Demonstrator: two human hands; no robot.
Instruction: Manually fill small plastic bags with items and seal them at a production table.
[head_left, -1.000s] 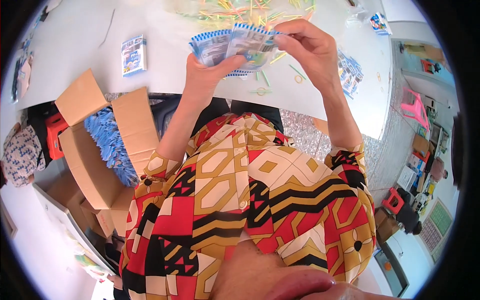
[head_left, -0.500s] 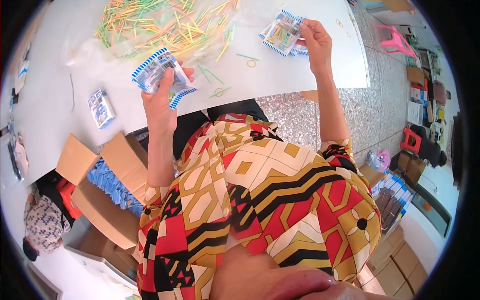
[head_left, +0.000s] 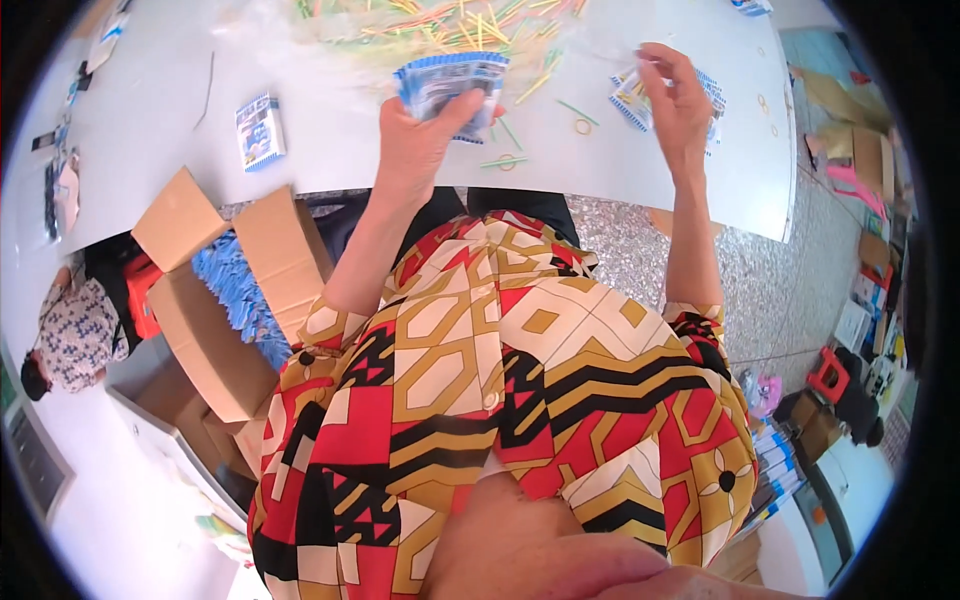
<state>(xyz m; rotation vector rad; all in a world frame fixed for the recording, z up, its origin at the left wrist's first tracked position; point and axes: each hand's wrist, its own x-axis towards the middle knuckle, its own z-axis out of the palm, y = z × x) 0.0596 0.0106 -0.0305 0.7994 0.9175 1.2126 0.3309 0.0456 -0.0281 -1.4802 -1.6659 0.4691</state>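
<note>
Two bare hands over a smooth whitish tabletop [head_left: 330, 150]; clock centred on the view. Left hand [head_left: 418, 140], just before 12 o'clock: thumb laid flat across the front of thin blue-and-white plastic sachets [head_left: 440, 88], other fingers behind, film clamped between; sachets roughly rectangular, with a striped edge. Right hand [head_left: 680, 105], between 1 and 2: fingers bent, thumb near index; motion blur, cannot tell whether the tips touch. Flat striped sachets [head_left: 711, 92] lie on the table beside and partly under it. At 12, beyond the left hand, a tangled heap of slim straw-like sticks [head_left: 485, 30], yellow, green and orange. Thin ring-shaped band [head_left: 583, 127] at 1. At 9, open corrugated cardboard carton [head_left: 210, 340], filled with ruffled blue packets [head_left: 238, 285].
</note>
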